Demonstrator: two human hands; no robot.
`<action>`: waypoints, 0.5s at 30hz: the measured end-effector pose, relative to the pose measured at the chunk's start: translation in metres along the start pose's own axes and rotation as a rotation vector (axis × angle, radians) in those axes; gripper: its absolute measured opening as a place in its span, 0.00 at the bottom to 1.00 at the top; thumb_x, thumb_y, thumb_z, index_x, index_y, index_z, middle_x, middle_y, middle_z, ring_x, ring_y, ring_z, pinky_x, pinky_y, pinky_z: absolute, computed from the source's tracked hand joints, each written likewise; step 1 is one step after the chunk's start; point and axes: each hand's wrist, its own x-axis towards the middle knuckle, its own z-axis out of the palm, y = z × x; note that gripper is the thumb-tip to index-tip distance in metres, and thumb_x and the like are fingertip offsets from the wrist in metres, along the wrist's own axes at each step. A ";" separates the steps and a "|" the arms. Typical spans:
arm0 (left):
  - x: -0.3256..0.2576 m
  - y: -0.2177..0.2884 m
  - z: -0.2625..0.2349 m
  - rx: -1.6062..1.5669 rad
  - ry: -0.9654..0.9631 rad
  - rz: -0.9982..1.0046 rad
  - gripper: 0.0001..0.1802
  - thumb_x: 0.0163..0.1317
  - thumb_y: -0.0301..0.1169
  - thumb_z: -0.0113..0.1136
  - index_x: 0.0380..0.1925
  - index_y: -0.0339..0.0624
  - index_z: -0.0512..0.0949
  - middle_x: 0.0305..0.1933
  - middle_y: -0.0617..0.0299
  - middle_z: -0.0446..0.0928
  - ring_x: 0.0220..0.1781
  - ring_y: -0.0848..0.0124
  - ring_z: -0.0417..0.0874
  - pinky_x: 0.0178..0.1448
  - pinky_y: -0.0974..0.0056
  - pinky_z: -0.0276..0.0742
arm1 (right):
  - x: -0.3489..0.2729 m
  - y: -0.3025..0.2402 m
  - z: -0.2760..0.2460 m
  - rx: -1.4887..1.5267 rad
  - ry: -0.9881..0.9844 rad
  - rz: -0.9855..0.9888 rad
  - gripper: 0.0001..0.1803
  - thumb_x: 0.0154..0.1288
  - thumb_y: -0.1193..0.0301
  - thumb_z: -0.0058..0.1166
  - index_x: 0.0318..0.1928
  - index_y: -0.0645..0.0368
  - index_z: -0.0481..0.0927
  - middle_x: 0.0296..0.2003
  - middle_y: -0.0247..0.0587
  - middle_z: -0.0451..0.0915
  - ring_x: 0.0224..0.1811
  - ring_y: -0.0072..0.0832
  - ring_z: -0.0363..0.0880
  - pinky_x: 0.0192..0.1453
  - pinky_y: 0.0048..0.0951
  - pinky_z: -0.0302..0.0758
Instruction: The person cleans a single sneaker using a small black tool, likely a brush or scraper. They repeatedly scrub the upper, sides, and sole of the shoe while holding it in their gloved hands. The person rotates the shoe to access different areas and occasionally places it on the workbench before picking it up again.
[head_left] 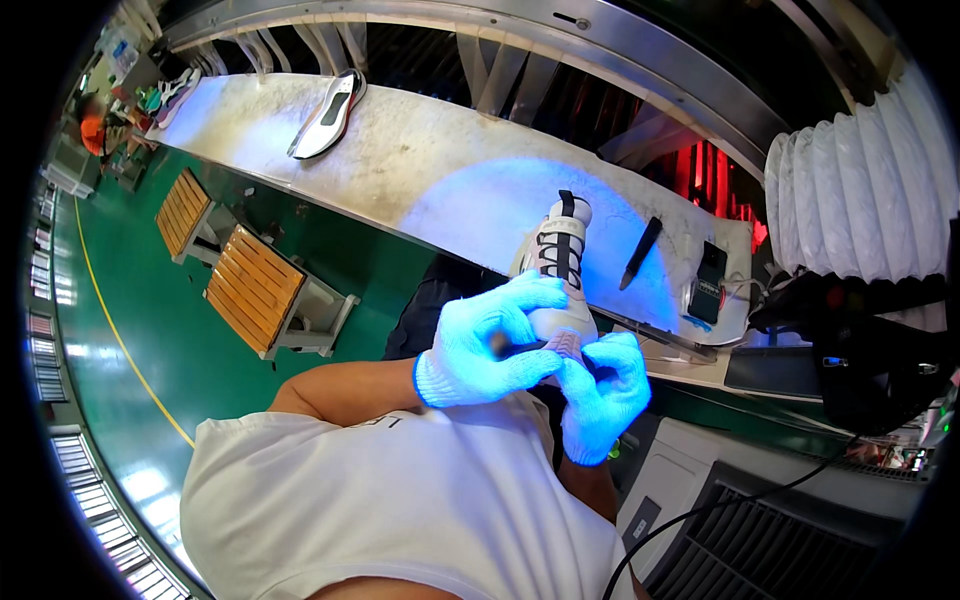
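Note:
A pale sneaker (562,255) with dark laces and a black heel tab stands tilted at the bench's near edge, its toe toward me. My left hand (490,345), in a knit glove lit blue, wraps the side of the toe. Thumb and fingers of my right hand (606,398), gloved the same way, pinch the tip of the toe, where a ridged pinkish strip of outsole (566,345) shows between both hands. The fingers hide much of the toe and the sole's underside.
On the long pale bench (400,130) lie a white-and-black shoe sole (330,115), a slim black tool (642,253) and a dark phone-like device (710,270). A white ribbed duct (855,190) hangs at right. Wooden-topped stools (255,290) stand left; a machine glows red behind the bench.

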 end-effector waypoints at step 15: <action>0.002 -0.001 -0.010 -0.017 0.010 -0.162 0.22 0.56 0.29 0.88 0.44 0.38 0.83 0.59 0.41 0.88 0.64 0.51 0.92 0.77 0.42 0.81 | -0.001 -0.005 0.008 -0.005 0.022 0.067 0.20 0.61 0.82 0.83 0.45 0.59 0.82 0.36 0.31 0.76 0.34 0.16 0.75 0.38 0.23 0.74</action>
